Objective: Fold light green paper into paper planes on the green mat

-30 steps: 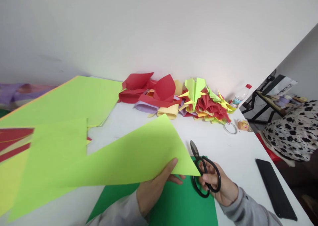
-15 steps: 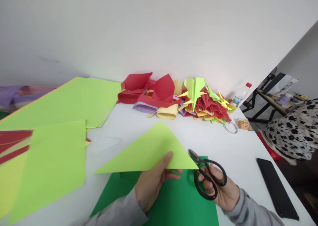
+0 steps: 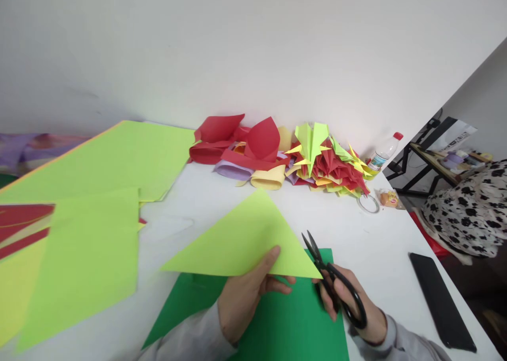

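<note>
My left hand (image 3: pixel 247 292) pinches a light green paper triangle (image 3: pixel 241 239) along its long lower edge, thumb on top and fingers beneath. In my right hand (image 3: pixel 356 297) is a pair of black-handled scissors (image 3: pixel 317 250), fingers in the loops. The blades point up and away, a little apart, close to the triangle's right corner. That corner overlaps the scissors near the handles; I cannot tell whether it lies between the blades. Under both hands lies a dark green sheet (image 3: pixel 293 324) on the white table (image 3: pixel 174 226).
Light green sheets (image 3: pixel 99 260) spread over the left side. Along the wall lie rolled red paper pieces (image 3: pixel 261 141) and a heap of folded paper shapes (image 3: pixel 332 163). To the right are a bottle (image 3: pixel 384 152), a tape ring (image 3: pixel 368 203), a small packet (image 3: pixel 390 198) and a black phone-like slab (image 3: pixel 441 300).
The scissors have turned more upright, and their blades have parted. The triangle has tilted, its right corner dipping and its left corner rising as it shifts slightly right.
</note>
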The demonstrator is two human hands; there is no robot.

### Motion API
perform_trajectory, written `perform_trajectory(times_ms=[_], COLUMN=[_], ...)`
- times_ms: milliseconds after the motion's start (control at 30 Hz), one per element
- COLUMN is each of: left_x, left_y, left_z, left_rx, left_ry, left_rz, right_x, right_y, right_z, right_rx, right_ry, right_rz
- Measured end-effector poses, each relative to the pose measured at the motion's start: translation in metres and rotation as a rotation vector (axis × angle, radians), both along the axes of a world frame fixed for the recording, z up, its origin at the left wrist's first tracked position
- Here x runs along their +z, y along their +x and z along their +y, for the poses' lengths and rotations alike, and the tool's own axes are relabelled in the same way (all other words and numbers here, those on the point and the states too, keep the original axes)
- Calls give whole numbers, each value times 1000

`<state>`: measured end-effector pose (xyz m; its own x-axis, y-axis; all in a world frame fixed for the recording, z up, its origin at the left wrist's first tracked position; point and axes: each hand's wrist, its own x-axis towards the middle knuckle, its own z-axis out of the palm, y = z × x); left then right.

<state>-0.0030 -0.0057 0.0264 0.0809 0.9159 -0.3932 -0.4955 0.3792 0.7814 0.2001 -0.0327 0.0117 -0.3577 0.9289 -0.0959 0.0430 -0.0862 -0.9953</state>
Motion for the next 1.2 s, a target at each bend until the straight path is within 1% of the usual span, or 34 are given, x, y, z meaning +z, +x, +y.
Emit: perform_trajectory(times_ms=[67,167,433,600,800,1000,1200], left_x=[0,0,1,-1,1,1,-3], left_y=[0,1,1,2,1,1,-1], left_z=[-1,-1,-2,-2,-3,-2,0], left_rx=[-4,-12,-38,-45,-33,-32,-37], left_ry=[-2,-4,-6,-18,-29,-35,-101], left_rz=[1,-3,-9,-6,-23,-33,-101], right_x=[6,11,-8,-9,-14,-14,-14], right_y=[-2,-6,-7,-7,-6,-7,-7], right_z=[-3,-3,2,2,3,3,4], right_rx=[25,28,3,-4,16,13,8], right_ry=[44,41,-76,-91,-114,-109,-116], right_rz=[-57,-91,-16,-6,-4,7,28])
